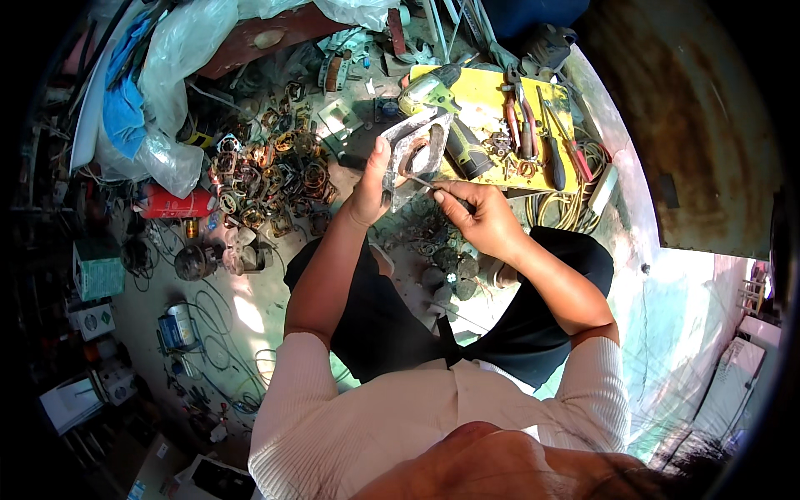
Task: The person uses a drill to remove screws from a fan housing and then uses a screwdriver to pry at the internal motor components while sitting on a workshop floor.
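Note:
My left hand [372,190] grips a grey metal housing [435,133] by its left side, thumb up along the edge. The part is tilted and has a large opening with a rounded piece inside. My right hand [485,218] is closed around a slim tool, its thin shaft [418,180] reaching into the lower part of the housing. The fingers hide the tool's handle, so I cannot tell its exact kind. Just behind the housing, a green and black cordless drill [435,93] lies across a yellow board [487,87].
Pliers [527,125], a black-handled screwdriver [553,162] and small metal parts lie on the board. Coiled cable [568,215] sits beside it. Left are a heap of copper-wound motor parts [279,171], a red cylinder [175,202] and plastic sheeting [187,62]. Loose wires [215,333] trail over the floor.

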Available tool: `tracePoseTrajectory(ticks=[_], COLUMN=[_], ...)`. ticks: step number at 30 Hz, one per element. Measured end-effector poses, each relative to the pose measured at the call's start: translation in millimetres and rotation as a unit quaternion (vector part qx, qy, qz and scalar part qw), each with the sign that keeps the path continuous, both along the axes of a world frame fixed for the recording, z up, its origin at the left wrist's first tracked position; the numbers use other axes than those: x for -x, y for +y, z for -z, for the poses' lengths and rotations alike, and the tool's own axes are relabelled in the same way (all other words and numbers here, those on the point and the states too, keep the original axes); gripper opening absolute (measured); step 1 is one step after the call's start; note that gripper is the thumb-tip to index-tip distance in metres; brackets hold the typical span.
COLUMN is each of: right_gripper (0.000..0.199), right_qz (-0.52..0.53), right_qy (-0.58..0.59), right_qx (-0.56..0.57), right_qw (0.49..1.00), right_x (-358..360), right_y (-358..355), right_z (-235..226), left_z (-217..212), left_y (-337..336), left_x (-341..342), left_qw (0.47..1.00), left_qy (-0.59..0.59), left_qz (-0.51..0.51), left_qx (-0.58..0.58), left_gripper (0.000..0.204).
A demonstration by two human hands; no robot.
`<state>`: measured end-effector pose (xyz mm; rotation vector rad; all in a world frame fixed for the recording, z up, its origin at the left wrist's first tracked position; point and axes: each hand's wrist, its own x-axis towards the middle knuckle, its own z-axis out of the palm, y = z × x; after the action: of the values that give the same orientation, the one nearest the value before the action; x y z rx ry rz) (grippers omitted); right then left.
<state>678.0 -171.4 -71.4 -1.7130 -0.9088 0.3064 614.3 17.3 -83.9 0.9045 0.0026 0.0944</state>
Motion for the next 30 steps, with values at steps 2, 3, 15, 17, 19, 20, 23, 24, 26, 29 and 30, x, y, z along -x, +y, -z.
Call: tracePoseTrajectory(ticks=[2,3,15,17,19,20,23,24,26,29,30], right_gripper=[0.028,0.028,0.019,0.024,0.036,0.035,0.035,0.035,0.035,0.034,0.032], right_qz=[-0.061,-0.075,-0.012,0.009,0.044,0.067,0.094,0.081,0.032,0.024,0.056], right_qy=[0.234,0.326,0.079,0.07,0.086,0.056,-0.027,-0.109,-0.235,-0.314,-0.276], right_qx=[0.028,0.043,-0.089,-0.043,-0.044,-0.057,-0.179,-0.173,-0.065,0.087,0.065], right_qw=[0.97,0.941,0.993,0.997,0.994,0.995,0.979,0.976,0.969,0.945,0.957], right_x=[-6,-9,-10,-17,-20,-23,-22,-23,-21,-22,-24], right_y=[-4,-5,18,13,10,9,10,13,14,11,9], right_z=[-2,-10,-15,-38,-41,-43,-37,-34,-31,-28,-33], left_z=[3,3,-13,-5,-10,-12,-8,-8,-10,-7,-10], left_y=[1,1,-3,13,14,15,17,15,14,13,11], left_x=[1,3,-20,-17,-18,-19,-16,-16,-18,-17,-16], left_qw=[1.0,1.0,0.963,0.943,0.944,0.945,0.952,0.952,0.951,0.945,0.943], left_qy=[0.003,0.011,-0.004,0.023,0.031,0.035,0.007,0.006,0.017,0.0,0.019], left_qz=[0.0,-0.006,-0.055,-0.033,-0.052,-0.062,-0.025,-0.023,-0.037,-0.017,-0.035], left_qx=[-0.008,-0.018,0.265,0.329,0.323,0.32,0.305,0.306,0.305,0.328,0.329], left_gripper=[0.07,0.07,0.088,0.09,0.09,0.09,0.086,0.086,0.087,0.089,0.089])
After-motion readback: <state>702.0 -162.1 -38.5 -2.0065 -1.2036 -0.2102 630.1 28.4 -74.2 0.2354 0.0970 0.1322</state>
